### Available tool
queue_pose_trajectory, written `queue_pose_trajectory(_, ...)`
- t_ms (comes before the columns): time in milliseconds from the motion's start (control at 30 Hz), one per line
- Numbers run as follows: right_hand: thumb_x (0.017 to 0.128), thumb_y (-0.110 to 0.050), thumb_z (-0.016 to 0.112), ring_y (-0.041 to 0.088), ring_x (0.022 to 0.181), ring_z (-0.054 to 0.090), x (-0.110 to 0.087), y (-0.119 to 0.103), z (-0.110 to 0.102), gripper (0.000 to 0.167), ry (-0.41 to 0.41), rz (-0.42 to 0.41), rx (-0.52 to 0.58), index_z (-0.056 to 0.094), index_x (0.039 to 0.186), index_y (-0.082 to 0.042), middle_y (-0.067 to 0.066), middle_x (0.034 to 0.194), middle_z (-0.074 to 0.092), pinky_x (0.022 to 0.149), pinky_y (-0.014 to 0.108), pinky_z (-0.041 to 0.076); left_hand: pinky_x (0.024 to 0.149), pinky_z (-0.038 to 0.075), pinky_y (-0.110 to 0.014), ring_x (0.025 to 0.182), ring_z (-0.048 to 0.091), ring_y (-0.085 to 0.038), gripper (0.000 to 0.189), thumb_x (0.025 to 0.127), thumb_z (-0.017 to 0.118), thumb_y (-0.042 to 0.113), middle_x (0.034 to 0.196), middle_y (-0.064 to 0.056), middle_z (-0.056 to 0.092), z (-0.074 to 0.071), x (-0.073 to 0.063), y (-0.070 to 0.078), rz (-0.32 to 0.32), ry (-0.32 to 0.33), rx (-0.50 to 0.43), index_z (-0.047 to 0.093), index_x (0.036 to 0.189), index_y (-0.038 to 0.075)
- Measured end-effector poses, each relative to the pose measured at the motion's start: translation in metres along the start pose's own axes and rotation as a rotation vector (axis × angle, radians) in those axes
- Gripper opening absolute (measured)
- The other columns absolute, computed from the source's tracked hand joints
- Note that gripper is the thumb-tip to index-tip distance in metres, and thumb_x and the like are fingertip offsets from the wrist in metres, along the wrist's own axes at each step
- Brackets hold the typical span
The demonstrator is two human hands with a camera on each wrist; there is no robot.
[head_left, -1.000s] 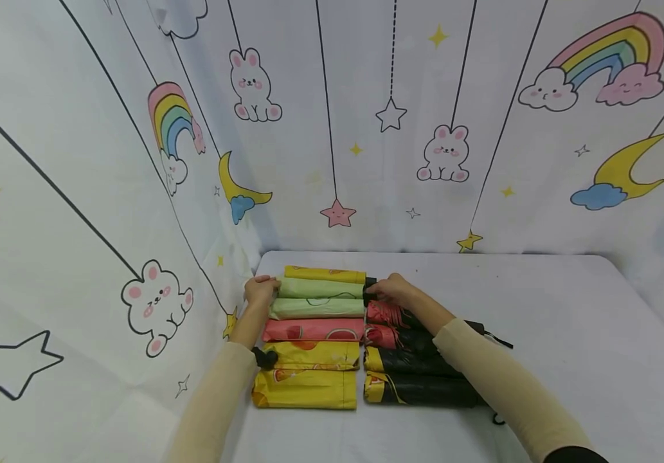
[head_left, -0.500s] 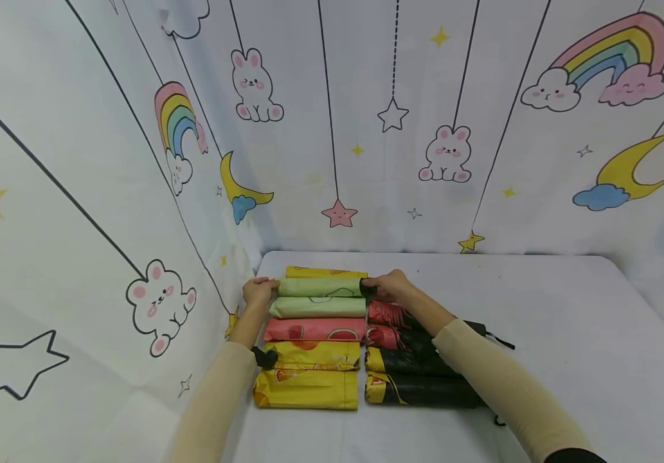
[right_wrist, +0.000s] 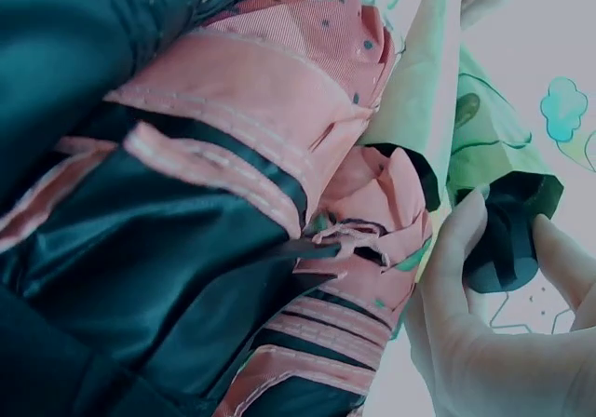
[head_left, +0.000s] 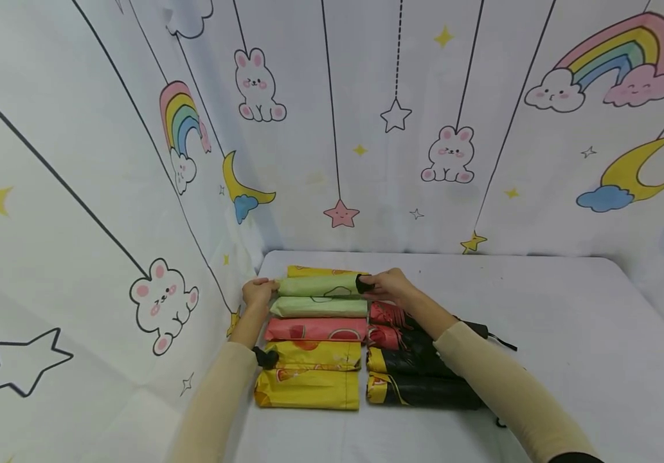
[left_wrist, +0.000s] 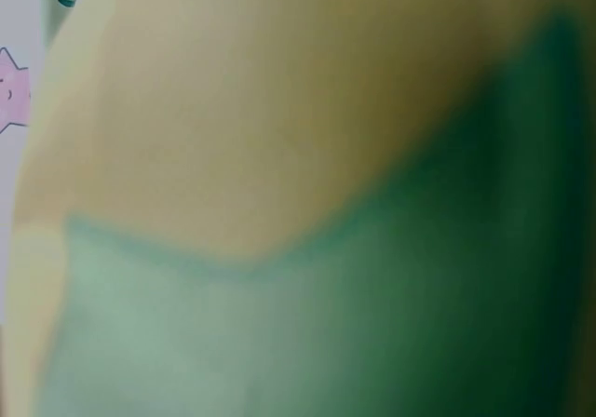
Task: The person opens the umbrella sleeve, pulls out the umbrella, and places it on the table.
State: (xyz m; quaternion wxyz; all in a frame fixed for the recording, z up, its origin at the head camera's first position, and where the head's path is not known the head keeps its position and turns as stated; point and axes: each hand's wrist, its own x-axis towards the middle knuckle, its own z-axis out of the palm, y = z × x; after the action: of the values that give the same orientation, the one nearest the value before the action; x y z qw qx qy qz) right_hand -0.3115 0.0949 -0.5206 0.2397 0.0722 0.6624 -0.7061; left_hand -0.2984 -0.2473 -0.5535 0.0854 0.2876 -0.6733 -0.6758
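A folded umbrella in a light green sleeve (head_left: 320, 285) lies between my hands, near the back of a row of rolled sleeves. My left hand (head_left: 258, 292) holds its left end, fingers curled. With thumb and fingers, my right hand (head_left: 391, 286) pinches its black handle end (right_wrist: 503, 240), which sticks out of the sleeve. A second light green sleeve (head_left: 320, 307) lies just in front, its dark mouth seen in the right wrist view. Behind is a yellow one (head_left: 303, 271), partly hidden. The left wrist view is blurred by cloth close up.
Nearer me lie a red watermelon-print sleeve (head_left: 315, 329) and two yellow ones (head_left: 326, 354). To the right are loosely folded red-and-black umbrellas (head_left: 386, 313) and black-and-yellow umbrellas (head_left: 424, 389), partly under my right forearm. A printed white cloth wall (head_left: 366, 180) stands behind the white table (head_left: 540, 308).
My right hand has closed on the black handle end and shifted slightly left; the green umbrella's right end is lifted a little. My left hand stays at the other end.
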Motion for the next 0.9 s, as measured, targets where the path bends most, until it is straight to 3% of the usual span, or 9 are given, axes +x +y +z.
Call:
queue_pose_trajectory(133,0.096,-0.014,0.077,0.028,0.096,0.075,-0.003,-0.001,0.003,0.064,-0.006,-0.012,0.001,0.046,0.144,0.016,0.031,0.133,0.058,0.093,0.039,0.061,0.099,0.054,-0.04,0.114,0.066,-0.033,0.046,0.092,0.071,-0.006,0.133,-0.027,0.066,0.0,-0.001,0.001,-0.011,-0.01,-0.013,0.057,0.136,-0.011)
queue_pose_trajectory(233,0.096,-0.013,0.078,0.027,0.092,0.076,-0.006,-0.002,0.005,0.058,0.003,-0.013,0.007,0.051,0.139,0.014,0.029,0.127,0.062,0.092,0.039,0.061,0.097,0.054,-0.038,0.114,0.066,-0.033,0.046,0.093,0.071,-0.006,0.133,-0.026,0.066,0.0,0.0,0.0,-0.015,-0.006,-0.012,0.058,0.136,-0.01)
queue_pose_trajectory(400,0.094,-0.012,0.079,0.029,0.09,0.077,-0.008,-0.003,0.007,0.06,0.006,-0.018,0.018,0.049,0.14,0.013,0.028,0.122,0.065,0.088,0.039,0.062,0.093,0.055,-0.035,0.107,0.067,-0.03,0.044,0.091,0.072,-0.006,0.131,-0.026,0.068,0.0,0.002,-0.001,-0.013,0.006,-0.013,0.06,0.133,-0.009)
queue_pose_trajectory(700,0.094,-0.011,0.079,0.028,0.087,0.078,-0.009,-0.004,0.009,0.061,0.008,-0.024,0.041,0.048,0.141,0.014,0.029,0.123,0.065,0.09,0.041,0.062,0.085,0.057,-0.028,0.117,0.066,-0.034,0.045,0.091,0.071,-0.01,0.132,-0.029,0.066,-0.003,0.0,-0.002,-0.014,-0.009,-0.077,0.058,0.134,-0.011)
queue_pose_trajectory(900,0.093,-0.012,0.08,0.027,0.085,0.077,-0.01,-0.005,0.013,0.066,0.036,-0.034,0.044,0.046,0.144,0.013,0.03,0.126,0.065,0.089,0.041,0.062,0.091,0.057,-0.033,0.113,0.067,-0.032,0.042,0.09,0.072,-0.008,0.131,-0.026,0.067,-0.005,0.002,-0.005,-0.021,-0.007,-0.069,0.06,0.131,-0.008)
